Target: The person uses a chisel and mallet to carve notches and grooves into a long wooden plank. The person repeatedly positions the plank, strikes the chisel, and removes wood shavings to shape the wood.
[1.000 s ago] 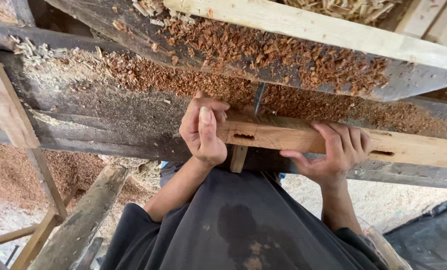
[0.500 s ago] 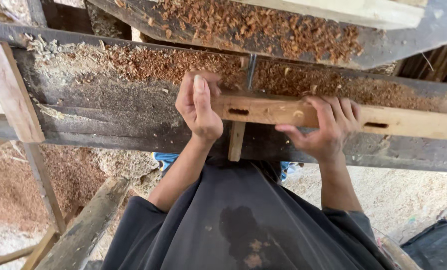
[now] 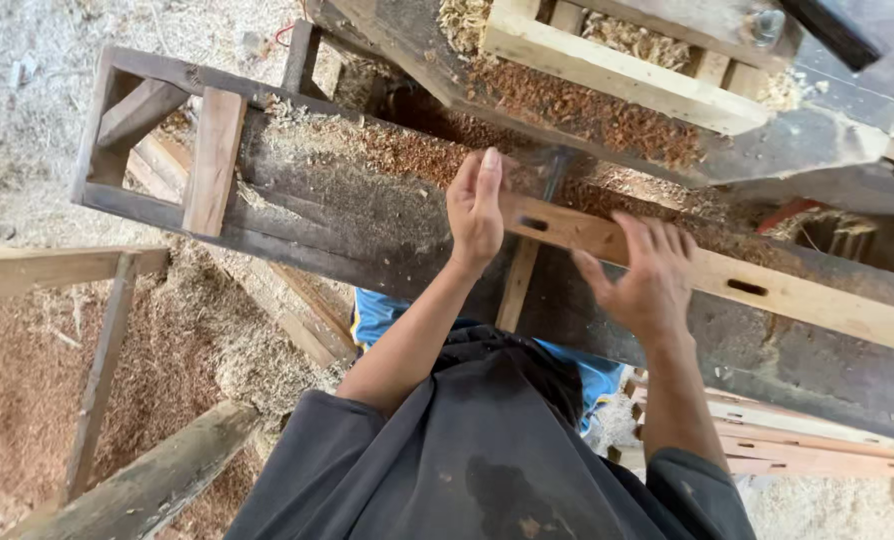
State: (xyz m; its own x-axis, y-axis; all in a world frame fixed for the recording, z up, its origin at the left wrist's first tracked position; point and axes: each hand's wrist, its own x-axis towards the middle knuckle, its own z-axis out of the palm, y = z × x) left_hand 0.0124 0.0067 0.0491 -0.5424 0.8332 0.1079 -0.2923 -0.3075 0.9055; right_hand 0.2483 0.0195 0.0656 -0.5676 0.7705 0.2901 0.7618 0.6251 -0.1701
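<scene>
The left hand (image 3: pixel 477 208) stands flat and upright, fingers straight and together, its palm pressed against the near end of a pale wooden rail (image 3: pixel 707 275) at the centre of the frame. It closes on nothing. The right hand (image 3: pixel 647 280) is open with fingers loosely spread and lies over the rail just right of the left; whether it bears on the wood or hangs just above it I cannot tell.

The rail runs from centre toward the right edge, resting on a dark, worn table (image 3: pixel 337 200) strewn with reddish sawdust (image 3: pixel 587 110). A thin upright metal piece (image 3: pixel 555 170), blurred, stands just behind the rail's end and close to the left fingers.

Risks, as I judge them: with neither hand gripping, the rail could slide on the loose sawdust or tip off the front edge. If that metal piece is a cutter, the left fingertips are very near it, and a slip toward it could hurt them.

Count: two hands, one rail, two slots cut in it (image 3: pixel 533 223) and (image 3: pixel 746 287), one short stick (image 3: pixel 516 285) hanging below it, and a few more pale rails (image 3: pixel 817 450) lying at lower right.
</scene>
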